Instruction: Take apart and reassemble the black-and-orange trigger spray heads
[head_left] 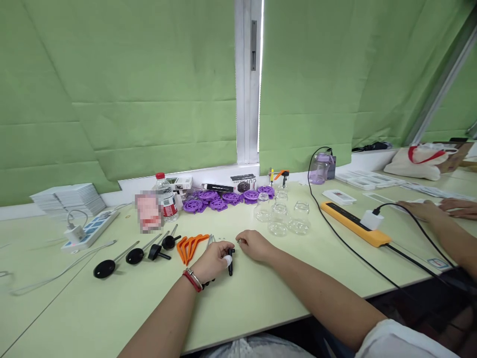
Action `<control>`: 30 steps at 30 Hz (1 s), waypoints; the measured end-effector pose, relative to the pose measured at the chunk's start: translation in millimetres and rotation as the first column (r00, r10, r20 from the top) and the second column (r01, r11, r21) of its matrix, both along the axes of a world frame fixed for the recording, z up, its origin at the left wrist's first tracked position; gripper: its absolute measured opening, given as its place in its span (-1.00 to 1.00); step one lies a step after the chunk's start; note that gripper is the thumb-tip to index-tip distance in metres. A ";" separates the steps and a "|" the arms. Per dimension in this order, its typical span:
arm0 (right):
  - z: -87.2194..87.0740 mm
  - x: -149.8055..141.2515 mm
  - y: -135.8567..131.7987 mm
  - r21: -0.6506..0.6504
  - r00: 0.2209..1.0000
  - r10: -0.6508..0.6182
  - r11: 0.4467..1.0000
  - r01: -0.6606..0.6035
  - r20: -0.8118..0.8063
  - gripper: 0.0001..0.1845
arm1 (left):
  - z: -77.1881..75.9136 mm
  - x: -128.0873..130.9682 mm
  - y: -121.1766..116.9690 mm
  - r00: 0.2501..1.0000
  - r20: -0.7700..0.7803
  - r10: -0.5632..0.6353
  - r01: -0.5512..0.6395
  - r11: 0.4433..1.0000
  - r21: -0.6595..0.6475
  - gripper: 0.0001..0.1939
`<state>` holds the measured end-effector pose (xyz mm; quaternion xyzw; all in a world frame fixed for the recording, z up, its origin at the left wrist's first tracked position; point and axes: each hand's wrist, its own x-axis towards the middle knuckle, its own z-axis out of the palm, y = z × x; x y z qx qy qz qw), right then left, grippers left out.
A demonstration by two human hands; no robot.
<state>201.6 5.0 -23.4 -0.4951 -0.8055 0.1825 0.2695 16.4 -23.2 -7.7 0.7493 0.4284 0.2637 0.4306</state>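
My left hand point(211, 262) is closed around a small black plastic part point(230, 266), a narrow piece hanging down from the fingers. Just to its right, my right hand point(255, 245) pinches a tiny light object that is too small to name. Orange bent handles point(191, 247) lie left of my left hand, with a few thin metal rods point(210, 240) behind it. Farther left are several black round-headed pieces with metal shafts point(136, 255). Under my left wrist, more black parts point(208, 284) are mostly hidden.
Purple plastic wheels point(218, 204) and clear glass jars point(278, 220) stand behind my hands. A water bottle point(169, 201) is at the back left. An orange power strip point(354, 224) with black cables lies to the right, near another person's hands point(421, 210). A white power strip point(91, 231) sits left.
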 end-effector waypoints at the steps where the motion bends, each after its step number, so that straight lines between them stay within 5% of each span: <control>1: -1.5 -1.6 -1.2 0.007 0.999 0.012 1.000 -0.012 -0.041 -0.76 | 0.3 -0.3 -0.2 1.000 -0.008 -0.004 0.004 1.000 0.004 -0.62; 8: -13.7 0.7 -10.5 -0.035 0.950 0.083 0.995 -0.098 -0.302 -0.81 | 3.6 -2.7 -1.3 0.999 0.020 -0.034 0.033 0.999 0.032 -0.65; 19: -12.9 4.7 -18.8 0.041 0.957 0.136 0.991 -0.130 -0.254 -0.79 | 4.5 -1.9 -1.8 0.996 0.062 -0.058 0.054 0.997 0.059 -0.64; 30: -18.3 5.9 -12.2 -0.071 0.882 0.102 0.986 -0.151 -0.461 -0.82 | 5.3 0.1 -3.8 0.996 0.078 -0.047 0.041 0.996 0.078 -0.71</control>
